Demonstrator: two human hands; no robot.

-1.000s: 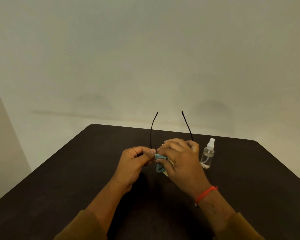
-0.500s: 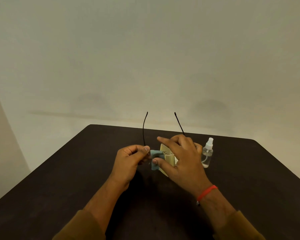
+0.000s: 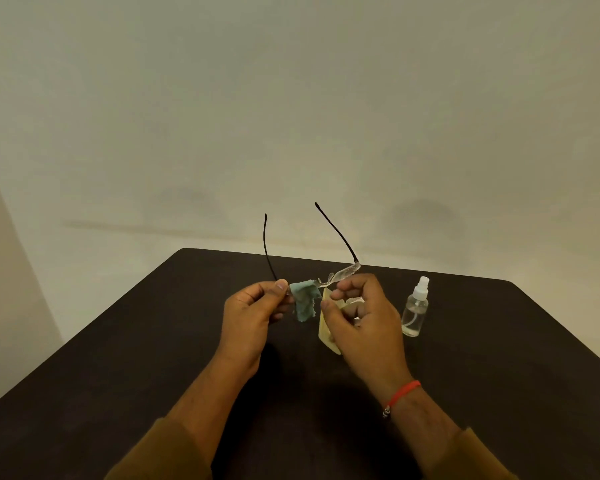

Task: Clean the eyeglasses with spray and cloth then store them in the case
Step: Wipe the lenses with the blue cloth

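My left hand [image 3: 253,311] pinches the left side of the eyeglasses [image 3: 343,271] together with a small teal cloth [image 3: 303,301], which hangs from the lens by my thumb. The glasses have a clear frame and thin black temples pointing up and away from me, tilted with the right side higher. My right hand [image 3: 361,311] hovers just under the right lens, fingers loosely curled and apart, with nothing pinched. A pale yellow case [image 3: 326,336] lies on the table, partly hidden behind my right hand. A clear spray bottle [image 3: 415,308] with a white nozzle stands upright to the right.
Everything sits on a dark table [image 3: 499,393] whose far edge runs just behind the hands. A plain pale wall stands behind it. A red thread bracelet circles my right wrist.
My right hand has let go of the cloth and drawn back to the right. The glasses have shifted left and tilted, uncovering the right lens; the cloth now hangs from my left hand's pinch.
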